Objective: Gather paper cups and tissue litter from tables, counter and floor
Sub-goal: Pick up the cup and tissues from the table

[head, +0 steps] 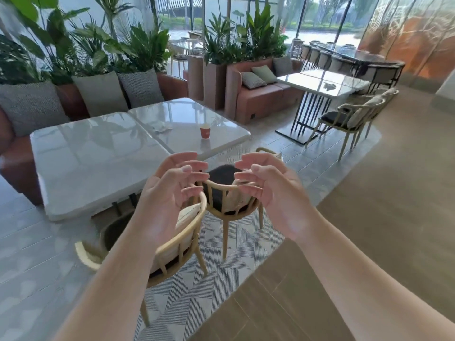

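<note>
A red paper cup [205,131] stands upright near the front edge of a glossy white table [187,114]. A crumpled white tissue [161,127] lies on the same table, left of the cup. On a farther white table [320,81] at the right lies another crumpled piece of tissue [329,86]. My left hand [170,190] and my right hand [268,190] are raised in front of me, palms up, fingers loosely curled toward each other. Both hands hold nothing and are well short of the cup.
Two wooden chairs [229,193] with dark seats stand between me and the tables. A second white table [96,163] adjoins on the left. Brown sofas with cushions [98,92] and planters line the back. More chairs [349,116] stand at the right, beside open wood-look floor.
</note>
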`<state>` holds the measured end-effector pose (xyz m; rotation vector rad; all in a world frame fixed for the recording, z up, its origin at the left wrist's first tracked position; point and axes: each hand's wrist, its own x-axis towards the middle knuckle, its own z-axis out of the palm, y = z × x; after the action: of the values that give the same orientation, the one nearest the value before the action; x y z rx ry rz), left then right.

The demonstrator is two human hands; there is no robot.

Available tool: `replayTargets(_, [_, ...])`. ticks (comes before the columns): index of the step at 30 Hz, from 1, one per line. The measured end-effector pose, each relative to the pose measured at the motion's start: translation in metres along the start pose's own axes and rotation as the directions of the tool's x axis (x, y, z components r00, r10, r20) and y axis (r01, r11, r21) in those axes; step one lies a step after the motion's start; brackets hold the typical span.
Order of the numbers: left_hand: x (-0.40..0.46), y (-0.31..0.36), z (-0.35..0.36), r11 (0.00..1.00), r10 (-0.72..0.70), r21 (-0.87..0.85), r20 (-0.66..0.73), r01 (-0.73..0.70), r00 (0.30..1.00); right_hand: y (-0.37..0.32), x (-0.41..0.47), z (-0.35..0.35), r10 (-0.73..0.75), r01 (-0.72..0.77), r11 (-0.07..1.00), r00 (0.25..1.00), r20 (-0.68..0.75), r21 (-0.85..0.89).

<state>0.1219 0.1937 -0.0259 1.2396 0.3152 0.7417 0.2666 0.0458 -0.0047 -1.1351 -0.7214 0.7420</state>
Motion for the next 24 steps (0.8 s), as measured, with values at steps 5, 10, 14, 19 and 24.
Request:
replayTargets(5, [0.062, 0.000, -0.023, 1.000, 0.009, 0.011, 0.027, -0.009, 1.000, 0.013, 0.059, 0.008, -0.014, 0.012, 0.999, 0.999, -0.032, -0.052])
replayTargets(10, [0.108, -0.005, -0.038, 0.999, -0.012, 0.039, 0.024, 0.011, 1.000, 0.019, 0.107, 0.005, -0.019, 0.014, 0.998, 0.997, -0.077, -0.066])
replayTargets(14, [0.140, -0.018, -0.046, 0.998, -0.028, 0.047, -0.021, 0.029, 0.999, 0.028, 0.146, -0.005, -0.009, 0.005, 0.999, 0.997, -0.070, -0.051])
replayTargets(19, [0.186, -0.038, -0.049, 0.995, -0.057, 0.073, -0.106, 0.065, 0.993, 0.046, 0.202, -0.026, 0.028, -0.031, 0.998, 0.998, -0.063, -0.046])
replayTargets(24, [0.254, -0.065, -0.044, 0.993, -0.069, 0.083, -0.187, 0.086, 0.980, 0.060, 0.275, -0.064, 0.056, -0.057, 0.998, 0.998, -0.026, -0.028])
